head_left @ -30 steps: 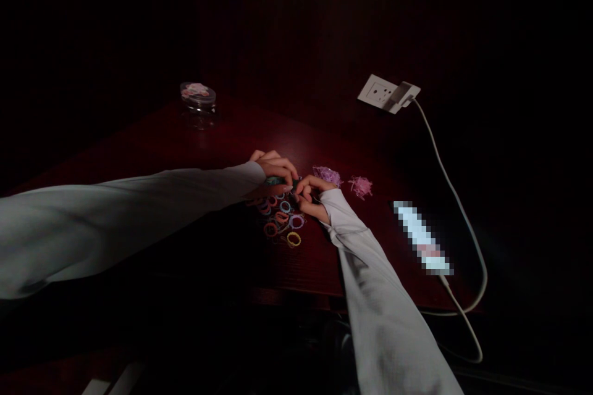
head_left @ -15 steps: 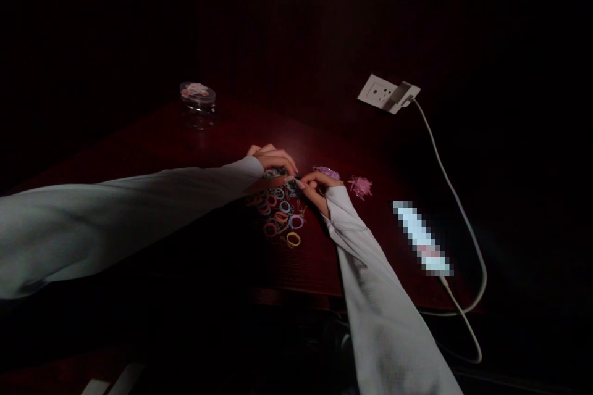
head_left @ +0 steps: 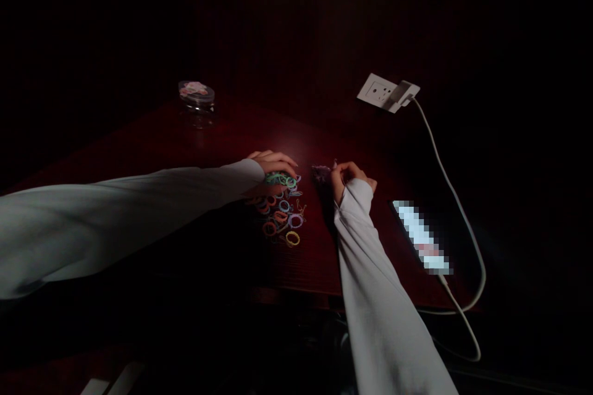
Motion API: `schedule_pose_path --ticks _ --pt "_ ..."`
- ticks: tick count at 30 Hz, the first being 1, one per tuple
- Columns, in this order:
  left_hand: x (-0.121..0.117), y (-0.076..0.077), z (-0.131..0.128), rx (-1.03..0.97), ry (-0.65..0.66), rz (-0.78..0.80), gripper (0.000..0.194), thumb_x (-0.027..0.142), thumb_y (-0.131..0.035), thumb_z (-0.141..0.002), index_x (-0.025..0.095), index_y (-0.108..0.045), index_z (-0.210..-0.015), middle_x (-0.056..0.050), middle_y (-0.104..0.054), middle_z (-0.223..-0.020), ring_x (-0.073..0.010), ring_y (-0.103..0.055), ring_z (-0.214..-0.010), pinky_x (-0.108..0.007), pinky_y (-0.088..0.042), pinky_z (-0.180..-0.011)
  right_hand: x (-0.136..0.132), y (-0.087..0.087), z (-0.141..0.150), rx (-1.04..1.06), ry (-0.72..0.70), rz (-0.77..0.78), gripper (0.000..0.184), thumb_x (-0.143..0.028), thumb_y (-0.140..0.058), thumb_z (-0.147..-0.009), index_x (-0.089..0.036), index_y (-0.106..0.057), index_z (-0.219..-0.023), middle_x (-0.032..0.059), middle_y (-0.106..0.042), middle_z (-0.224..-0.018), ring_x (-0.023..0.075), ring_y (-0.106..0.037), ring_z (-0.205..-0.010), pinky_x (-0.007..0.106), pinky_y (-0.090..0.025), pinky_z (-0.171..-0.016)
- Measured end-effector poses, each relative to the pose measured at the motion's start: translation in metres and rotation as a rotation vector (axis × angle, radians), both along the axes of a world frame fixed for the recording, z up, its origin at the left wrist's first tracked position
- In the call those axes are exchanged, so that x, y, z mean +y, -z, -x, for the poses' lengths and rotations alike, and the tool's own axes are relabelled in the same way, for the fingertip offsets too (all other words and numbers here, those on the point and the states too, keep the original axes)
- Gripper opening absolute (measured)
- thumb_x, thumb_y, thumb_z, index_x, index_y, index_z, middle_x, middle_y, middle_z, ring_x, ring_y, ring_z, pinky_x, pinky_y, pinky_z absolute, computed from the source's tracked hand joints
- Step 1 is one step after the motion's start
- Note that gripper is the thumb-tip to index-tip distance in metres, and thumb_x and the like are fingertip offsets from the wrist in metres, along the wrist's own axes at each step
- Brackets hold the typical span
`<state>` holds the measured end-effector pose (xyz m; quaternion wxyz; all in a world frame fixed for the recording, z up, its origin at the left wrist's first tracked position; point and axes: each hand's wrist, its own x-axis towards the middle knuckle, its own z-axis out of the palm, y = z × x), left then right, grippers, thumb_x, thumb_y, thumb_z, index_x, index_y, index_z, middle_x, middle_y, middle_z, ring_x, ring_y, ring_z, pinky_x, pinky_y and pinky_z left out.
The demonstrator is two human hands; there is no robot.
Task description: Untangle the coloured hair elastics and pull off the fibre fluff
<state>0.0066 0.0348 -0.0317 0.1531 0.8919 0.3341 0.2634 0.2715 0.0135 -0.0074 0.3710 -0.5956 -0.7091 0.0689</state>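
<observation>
My left hand point(head_left: 273, 160) is curled over the upper end of a pile of small coloured hair ties point(head_left: 280, 217). Green hair ties point(head_left: 288, 181) show between its fingers and thumb. To the right, my right hand point(head_left: 348, 176) is raised with fingertips pinched together. A small purplish tip shows at those fingers, too small to make out. Just left of it lies a shadowed heap of small purple pieces point(head_left: 320, 174), beside the fingers. The pink heap behind my right hand is hidden.
A round clear lidded jar point(head_left: 197, 99) stands at the back left of the dark red table point(head_left: 306, 265). On the right lies a phone point(head_left: 421, 237) with a white cable point(head_left: 451, 182) near it. A charger point(head_left: 404, 96) sits in the wall socket point(head_left: 377, 91).
My right hand has left my left hand and moved right and slightly up to the purple heap, now covering the pink one. My left hand stays by the pile, and green hair ties show more.
</observation>
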Motion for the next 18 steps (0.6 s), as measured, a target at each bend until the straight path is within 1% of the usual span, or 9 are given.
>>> schedule_pose_path --ticks 1,3,4,6,9,11,13,15,18 --pt "0.002 0.001 0.001 -0.003 0.0 0.008 0.035 0.041 -0.06 -0.092 0.037 -0.068 -0.125 0.002 -0.061 -0.143 -0.0253 -0.056 -0.121 -0.041 -0.037 -0.105 0.0 0.001 0.001 -0.038 0.117 -0.029 0.028 -0.046 -0.053 -0.093 -0.024 -0.063 -0.08 0.0025 -0.063 -0.074 0.021 -0.053 -0.08 0.034 -0.033 -0.083" --pt "0.005 0.002 0.003 -0.039 0.028 0.019 0.034 0.038 -0.056 -0.094 0.032 -0.069 -0.125 -0.001 -0.062 -0.139 -0.0234 -0.058 -0.119 -0.039 -0.04 -0.106 0.001 0.004 0.004 -0.118 0.294 -0.036 0.026 -0.043 -0.053 -0.091 -0.024 -0.064 -0.079 0.0022 -0.065 -0.076 0.0223 -0.054 -0.086 0.038 -0.03 -0.09" --pt "0.006 0.003 0.004 -0.067 0.05 0.022 0.034 0.036 -0.054 -0.095 0.028 -0.07 -0.124 -0.003 -0.063 -0.137 -0.0225 -0.059 -0.12 -0.037 -0.041 -0.106 0.002 0.006 0.005 -0.159 0.346 -0.005 0.025 -0.043 -0.054 -0.09 -0.024 -0.065 -0.079 0.0021 -0.066 -0.078 0.0229 -0.054 -0.088 0.039 -0.028 -0.092" --pt "0.008 0.004 0.005 -0.125 0.084 0.022 0.034 0.034 -0.054 -0.095 0.023 -0.072 -0.121 -0.006 -0.063 -0.134 -0.0218 -0.061 -0.121 -0.033 -0.043 -0.107 0.005 0.01 0.007 -0.222 0.396 0.076 0.025 -0.045 -0.056 -0.088 -0.024 -0.065 -0.079 0.0023 -0.066 -0.08 0.0239 -0.053 -0.091 0.041 -0.025 -0.092" --pt "0.011 0.006 0.005 -0.178 0.091 -0.001 0.033 0.033 -0.053 -0.096 0.019 -0.073 -0.119 -0.009 -0.065 -0.131 -0.0222 -0.062 -0.12 -0.033 -0.046 -0.108 0.007 0.013 0.006 -0.255 0.396 0.138 0.031 -0.052 -0.06 -0.086 -0.023 -0.062 -0.078 0.0026 -0.066 -0.08 0.0254 -0.052 -0.094 0.041 -0.024 -0.091" --pt "0.013 0.006 0.006 -0.192 0.092 -0.014 0.033 0.033 -0.052 -0.096 0.019 -0.073 -0.118 -0.01 -0.066 -0.13 -0.0221 -0.062 -0.121 -0.034 -0.047 -0.108 0.006 0.012 0.007 -0.245 0.364 0.119 0.029 -0.052 -0.061 -0.087 -0.023 -0.063 -0.08 0.0021 -0.066 -0.079 0.0251 -0.053 -0.093 0.04 -0.024 -0.091" --pt "0.014 0.007 0.007 -0.194 0.086 -0.013 0.033 0.033 -0.052 -0.096 0.019 -0.072 -0.118 -0.009 -0.066 -0.13 -0.0217 -0.062 -0.121 -0.033 -0.047 -0.108 0.002 0.01 0.011 -0.224 0.292 0.071 0.023 -0.047 -0.063 -0.088 -0.024 -0.066 -0.085 0.0013 -0.067 -0.078 0.0238 -0.054 -0.089 0.04 -0.025 -0.091" --pt "0.016 0.007 0.009 -0.197 0.079 -0.013 0.033 0.033 -0.052 -0.096 0.019 -0.073 -0.117 -0.009 -0.067 -0.13 -0.0221 -0.063 -0.121 -0.034 -0.048 -0.108 -0.004 0.009 0.019 -0.217 0.125 0.009 0.02 -0.043 -0.063 -0.091 -0.025 -0.069 -0.092 0.0002 -0.067 -0.076 0.0223 -0.055 -0.085 0.038 -0.027 -0.091" --pt "0.017 0.007 0.009 -0.211 0.07 -0.029 0.033 0.031 -0.052 -0.094 0.016 -0.073 -0.114 -0.011 -0.068 -0.127 -0.0244 -0.064 -0.12 -0.038 -0.048 -0.109 -0.012 0.009 0.032 -0.245 -0.192 -0.027 0.021 -0.043 -0.059 -0.096 -0.027 -0.073 -0.099 -0.0013 -0.066 -0.071 0.021 -0.056 -0.083 0.036 -0.03 -0.092"
